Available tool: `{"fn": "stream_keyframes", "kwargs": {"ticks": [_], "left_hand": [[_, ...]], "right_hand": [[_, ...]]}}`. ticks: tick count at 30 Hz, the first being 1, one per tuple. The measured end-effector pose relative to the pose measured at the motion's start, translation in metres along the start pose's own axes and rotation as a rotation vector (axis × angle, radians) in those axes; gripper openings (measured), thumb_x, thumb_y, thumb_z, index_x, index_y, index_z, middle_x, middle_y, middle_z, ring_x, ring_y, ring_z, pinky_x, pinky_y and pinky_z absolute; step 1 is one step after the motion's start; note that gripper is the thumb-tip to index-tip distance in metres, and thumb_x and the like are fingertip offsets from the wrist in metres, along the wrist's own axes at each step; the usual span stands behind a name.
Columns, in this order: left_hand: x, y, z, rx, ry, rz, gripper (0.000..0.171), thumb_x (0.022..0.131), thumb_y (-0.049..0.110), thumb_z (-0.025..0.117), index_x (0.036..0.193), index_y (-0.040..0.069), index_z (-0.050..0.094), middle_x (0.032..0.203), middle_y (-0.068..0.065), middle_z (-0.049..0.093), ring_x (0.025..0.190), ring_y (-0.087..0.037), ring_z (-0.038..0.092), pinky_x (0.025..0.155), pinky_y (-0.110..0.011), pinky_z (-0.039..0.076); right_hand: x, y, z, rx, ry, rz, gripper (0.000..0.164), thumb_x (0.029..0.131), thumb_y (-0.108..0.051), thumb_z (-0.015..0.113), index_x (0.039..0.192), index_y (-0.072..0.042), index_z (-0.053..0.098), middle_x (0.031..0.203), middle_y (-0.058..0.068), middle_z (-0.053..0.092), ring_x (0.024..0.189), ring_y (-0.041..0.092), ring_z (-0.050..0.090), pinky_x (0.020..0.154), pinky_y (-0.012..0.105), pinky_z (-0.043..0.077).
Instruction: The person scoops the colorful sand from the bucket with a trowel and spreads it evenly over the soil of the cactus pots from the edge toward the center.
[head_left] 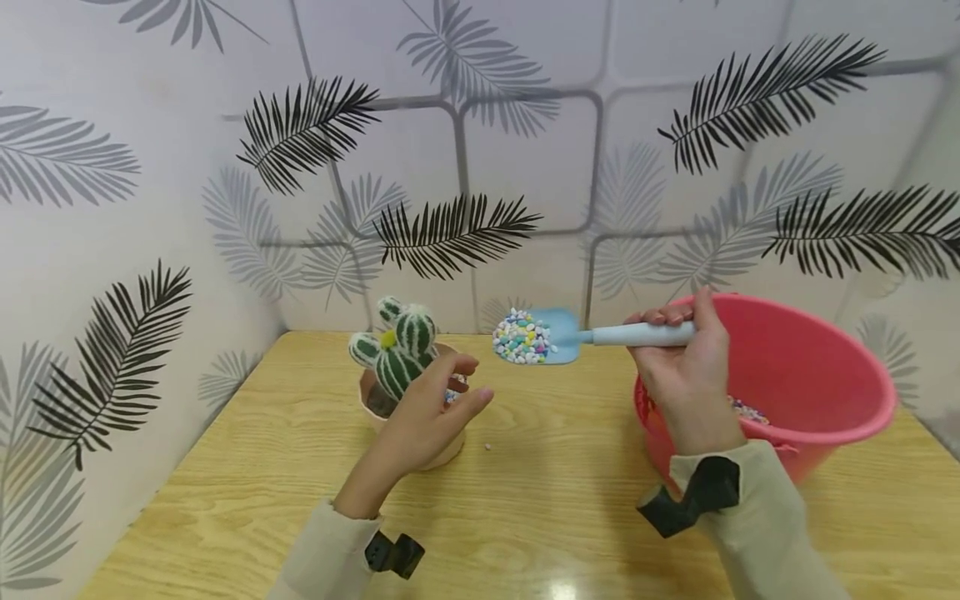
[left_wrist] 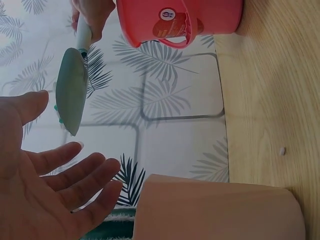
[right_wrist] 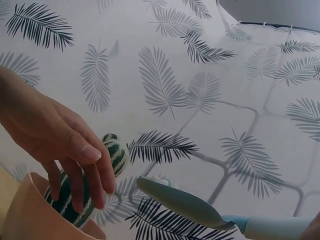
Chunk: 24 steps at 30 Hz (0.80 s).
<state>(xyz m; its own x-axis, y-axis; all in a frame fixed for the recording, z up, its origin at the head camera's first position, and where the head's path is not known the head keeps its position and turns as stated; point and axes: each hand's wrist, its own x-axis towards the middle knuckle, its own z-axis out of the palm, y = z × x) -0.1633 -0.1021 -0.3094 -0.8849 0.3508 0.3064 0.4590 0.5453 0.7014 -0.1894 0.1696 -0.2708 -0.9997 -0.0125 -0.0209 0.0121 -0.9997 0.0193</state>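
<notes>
My right hand grips the pale handle of a light-blue toy shovel, held level above the table. A heap of small multicoloured pebbles fills the front of its blade. My left hand is beside a peach flowerpot, fingers spread and holding nothing. In the pot stands a knitted green-and-white cactus with a yellow tuft. Some coloured pebbles show in the pot behind the left fingers. In the left wrist view, the underside of the shovel faces the left palm.
A pink bucket stands at the right behind the right wrist, with more pebbles inside. One stray pebble lies on the wooden table. A leaf-patterned wall covering rises behind and to the left.
</notes>
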Motion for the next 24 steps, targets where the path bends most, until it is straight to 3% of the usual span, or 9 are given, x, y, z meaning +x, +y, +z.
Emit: {"fn": "stream_keyframes", "kwargs": {"ticks": [17, 24], "left_hand": [[-0.027, -0.01, -0.003, -0.044, 0.033, -0.054, 0.04, 0.095, 0.025, 0.059, 0.127, 0.001, 0.052, 0.124, -0.014, 0.058, 0.105, -0.023, 0.06, 0.086, -0.035, 0.05], [-0.036, -0.018, -0.01, -0.052, 0.042, -0.084, 0.039, 0.096, 0.027, 0.057, 0.125, 0.001, 0.053, 0.124, -0.013, 0.059, 0.104, -0.021, 0.06, 0.082, -0.03, 0.05]], "right_hand": [[-0.004, 0.019, -0.006, -0.029, -0.018, 0.031, 0.044, 0.098, -0.029, 0.052, 0.063, -0.004, 0.041, 0.057, 0.008, 0.042, 0.059, 0.02, 0.037, 0.072, 0.033, 0.029], [-0.006, 0.024, -0.009, -0.036, 0.016, 0.025, 0.041, 0.098, -0.029, 0.052, 0.066, -0.005, 0.041, 0.058, 0.006, 0.041, 0.058, 0.019, 0.036, 0.072, 0.033, 0.03]]}}
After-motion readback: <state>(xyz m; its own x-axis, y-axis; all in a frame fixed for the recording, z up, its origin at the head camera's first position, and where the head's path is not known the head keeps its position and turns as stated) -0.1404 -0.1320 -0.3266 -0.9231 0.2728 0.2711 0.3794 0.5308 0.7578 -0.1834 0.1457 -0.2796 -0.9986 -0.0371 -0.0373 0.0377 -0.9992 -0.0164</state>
